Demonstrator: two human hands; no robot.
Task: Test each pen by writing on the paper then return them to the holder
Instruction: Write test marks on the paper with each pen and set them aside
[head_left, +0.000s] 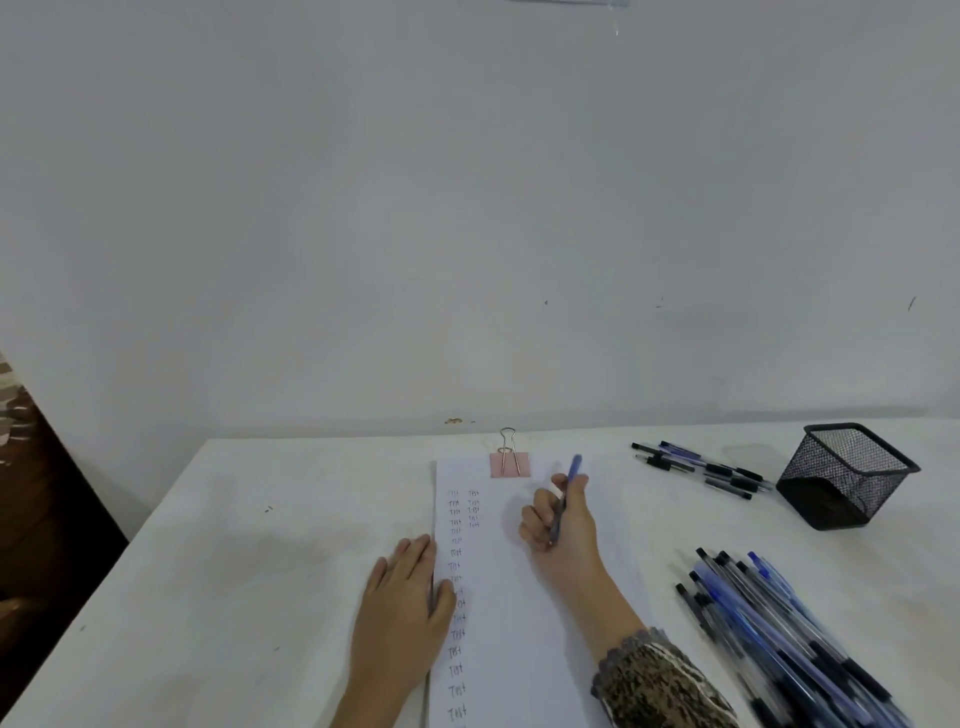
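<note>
A white paper (498, 597) lies lengthwise on the table, with two columns of small written words near its left side. My right hand (558, 525) grips a blue pen (571, 475), its tip down at the paper beside the second column. My left hand (402, 603) lies flat with straight fingers on the paper's left edge. A black mesh holder (847, 478) stands at the far right; no pens show in it. Several pens (701, 467) lie in a small group left of the holder. A larger pile of blue and black pens (779, 629) lies at the near right.
A pink binder clip (510, 464) clamps the paper's far end. The white table (234, 571) meets a pale wall at its far edge. A dark wooden piece of furniture (31, 493) stands beyond the table's left edge.
</note>
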